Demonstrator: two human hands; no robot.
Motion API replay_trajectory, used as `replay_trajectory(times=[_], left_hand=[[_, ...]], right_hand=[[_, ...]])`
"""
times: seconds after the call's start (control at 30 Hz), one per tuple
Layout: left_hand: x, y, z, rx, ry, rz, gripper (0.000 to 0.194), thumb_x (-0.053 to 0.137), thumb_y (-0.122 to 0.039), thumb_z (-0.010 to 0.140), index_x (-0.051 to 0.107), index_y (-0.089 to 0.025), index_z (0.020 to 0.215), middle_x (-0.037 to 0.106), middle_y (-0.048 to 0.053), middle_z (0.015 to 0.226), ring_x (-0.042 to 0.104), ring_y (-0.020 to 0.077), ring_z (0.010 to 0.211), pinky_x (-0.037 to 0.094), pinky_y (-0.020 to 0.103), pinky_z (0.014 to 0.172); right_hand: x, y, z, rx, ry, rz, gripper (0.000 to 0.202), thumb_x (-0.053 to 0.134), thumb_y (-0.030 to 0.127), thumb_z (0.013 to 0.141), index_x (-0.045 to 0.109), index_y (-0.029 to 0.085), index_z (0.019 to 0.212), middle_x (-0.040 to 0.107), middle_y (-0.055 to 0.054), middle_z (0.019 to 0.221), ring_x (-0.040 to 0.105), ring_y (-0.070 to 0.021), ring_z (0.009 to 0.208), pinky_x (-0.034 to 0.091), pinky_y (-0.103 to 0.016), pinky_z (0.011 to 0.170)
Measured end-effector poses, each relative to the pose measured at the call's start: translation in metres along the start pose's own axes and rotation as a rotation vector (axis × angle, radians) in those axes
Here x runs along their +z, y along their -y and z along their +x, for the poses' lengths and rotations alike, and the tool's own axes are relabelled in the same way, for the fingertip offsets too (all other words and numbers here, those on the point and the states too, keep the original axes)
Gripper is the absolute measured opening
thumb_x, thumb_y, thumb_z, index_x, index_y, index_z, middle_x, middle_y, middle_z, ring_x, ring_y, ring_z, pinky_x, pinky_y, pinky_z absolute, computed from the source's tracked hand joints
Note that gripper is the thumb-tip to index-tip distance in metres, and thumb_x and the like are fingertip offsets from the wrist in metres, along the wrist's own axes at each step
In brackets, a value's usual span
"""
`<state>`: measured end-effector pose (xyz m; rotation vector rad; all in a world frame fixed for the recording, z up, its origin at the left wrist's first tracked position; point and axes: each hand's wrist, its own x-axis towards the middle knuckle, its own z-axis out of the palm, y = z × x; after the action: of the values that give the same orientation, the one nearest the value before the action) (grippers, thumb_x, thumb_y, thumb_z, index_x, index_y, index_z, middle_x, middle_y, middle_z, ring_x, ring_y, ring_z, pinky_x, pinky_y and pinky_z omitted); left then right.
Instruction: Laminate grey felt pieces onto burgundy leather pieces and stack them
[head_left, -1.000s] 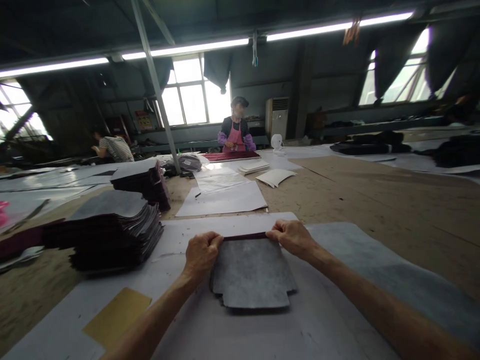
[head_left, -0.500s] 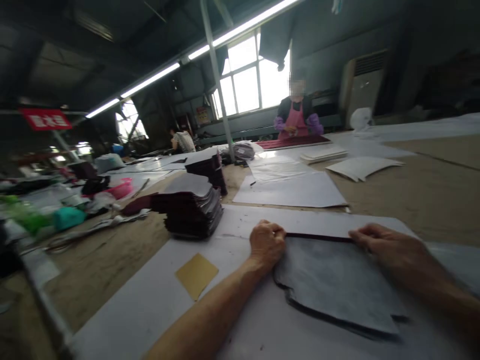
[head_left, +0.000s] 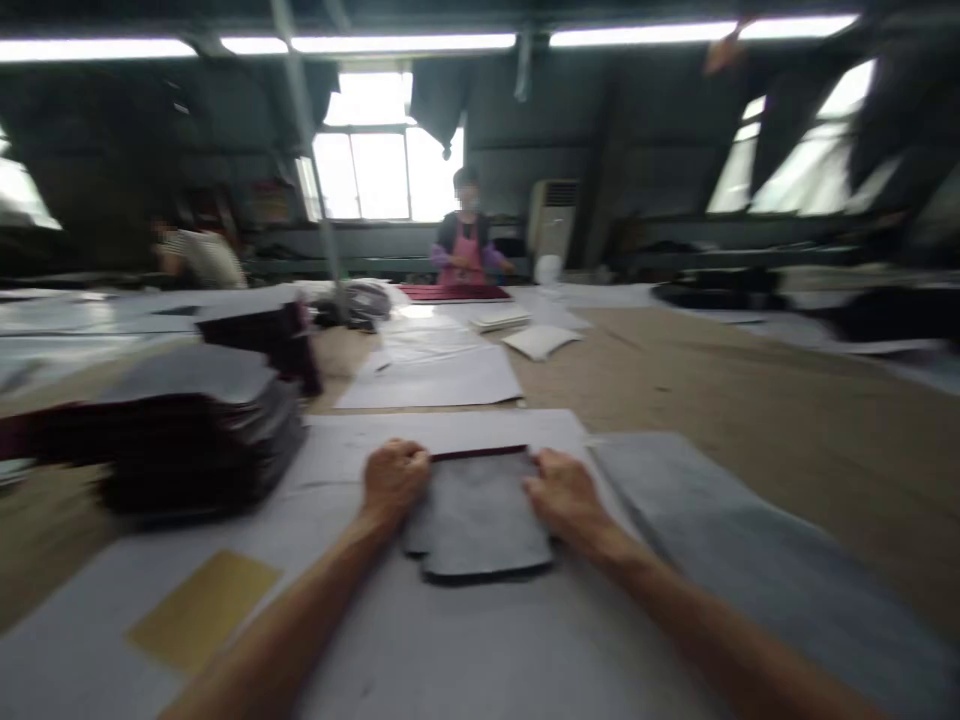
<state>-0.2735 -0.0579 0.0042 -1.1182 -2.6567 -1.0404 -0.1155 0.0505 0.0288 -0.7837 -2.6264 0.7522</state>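
Observation:
A grey fabric piece with a dark red folded strip along its far edge lies in front of me on a white sheet. My left hand is closed on the far left corner of that piece. At its far right corner, my right hand grips the edge with curled fingers. Thumbs and fingertips are partly hidden and a little blurred. The near edge of the piece is dark and stepped at the left, resting low over the sheet.
To the left stands a tall stack of grey and dark red pieces, with another stack behind. A tan square lies nearby. A large grey sheet spreads at the right. Across the table is a person in a pink apron.
My view has swung to the right and levelled. The grey piece now appears squarer to me, with both hands still at its far corners.

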Motion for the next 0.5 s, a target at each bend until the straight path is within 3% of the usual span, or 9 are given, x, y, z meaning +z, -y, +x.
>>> replay_trajectory(times=[0.1, 0.17, 0.27, 0.33, 0.4, 0.5], left_hand=[[0.010, 0.018, 0.014, 0.015, -0.038, -0.065, 0.028, 0.047, -0.035, 0.083, 0.062, -0.017, 0.068, 0.062, 0.006, 0.079, 0.057, 0.0236, 0.081, 0.043, 0.040, 0.079], [0.018, 0.025, 0.022, 0.041, -0.120, -0.074, 0.033, 0.042, -0.044, 0.080, 0.063, -0.019, 0.085, 0.060, 0.007, 0.084, 0.053, 0.0305, 0.094, 0.040, 0.044, 0.085], [0.018, 0.027, 0.018, 0.069, -0.241, -0.018, 0.058, 0.037, -0.053, 0.076, 0.054, -0.009, 0.111, 0.056, 0.012, 0.081, 0.047, 0.0366, 0.103, 0.039, 0.050, 0.087], [0.015, 0.024, 0.012, 0.135, -0.295, 0.039, 0.067, 0.037, -0.056, 0.074, 0.048, -0.006, 0.118, 0.055, 0.014, 0.088, 0.047, 0.0354, 0.103, 0.038, 0.049, 0.090], [0.013, 0.020, 0.008, 0.228, -0.312, 0.055, 0.067, 0.038, -0.056, 0.073, 0.045, -0.009, 0.120, 0.053, 0.014, 0.099, 0.049, 0.0322, 0.101, 0.039, 0.046, 0.089], [0.009, 0.014, 0.003, 0.290, -0.299, -0.009, 0.057, 0.040, -0.054, 0.075, 0.049, -0.013, 0.114, 0.053, 0.011, 0.100, 0.053, 0.0278, 0.090, 0.045, 0.040, 0.076]], right_hand=[[0.011, -0.015, 0.004, 0.229, -0.122, -0.179, 0.028, 0.051, 0.035, 0.087, 0.055, 0.014, 0.106, 0.056, -0.007, 0.105, 0.056, -0.0178, 0.091, 0.047, -0.038, 0.079], [0.015, -0.026, 0.006, 0.289, -0.173, -0.226, 0.028, 0.053, 0.033, 0.086, 0.054, 0.014, 0.106, 0.057, -0.006, 0.104, 0.056, -0.0178, 0.091, 0.048, -0.038, 0.078], [0.017, -0.024, 0.001, 0.274, -0.243, -0.230, 0.029, 0.054, 0.033, 0.085, 0.053, 0.014, 0.108, 0.054, -0.008, 0.110, 0.054, -0.0195, 0.096, 0.047, -0.039, 0.080], [0.012, -0.018, -0.006, 0.236, -0.284, -0.213, 0.028, 0.053, 0.033, 0.086, 0.053, 0.014, 0.108, 0.053, -0.008, 0.111, 0.053, -0.0200, 0.099, 0.046, -0.040, 0.081], [-0.001, -0.017, -0.018, 0.190, -0.312, -0.201, 0.026, 0.050, 0.031, 0.088, 0.053, 0.015, 0.108, 0.053, -0.007, 0.111, 0.053, -0.0192, 0.098, 0.045, -0.039, 0.082], [-0.028, -0.030, -0.051, 0.133, -0.304, -0.213, 0.019, 0.046, 0.027, 0.090, 0.057, 0.015, 0.099, 0.057, -0.006, 0.104, 0.052, -0.0178, 0.098, 0.042, -0.036, 0.084]])
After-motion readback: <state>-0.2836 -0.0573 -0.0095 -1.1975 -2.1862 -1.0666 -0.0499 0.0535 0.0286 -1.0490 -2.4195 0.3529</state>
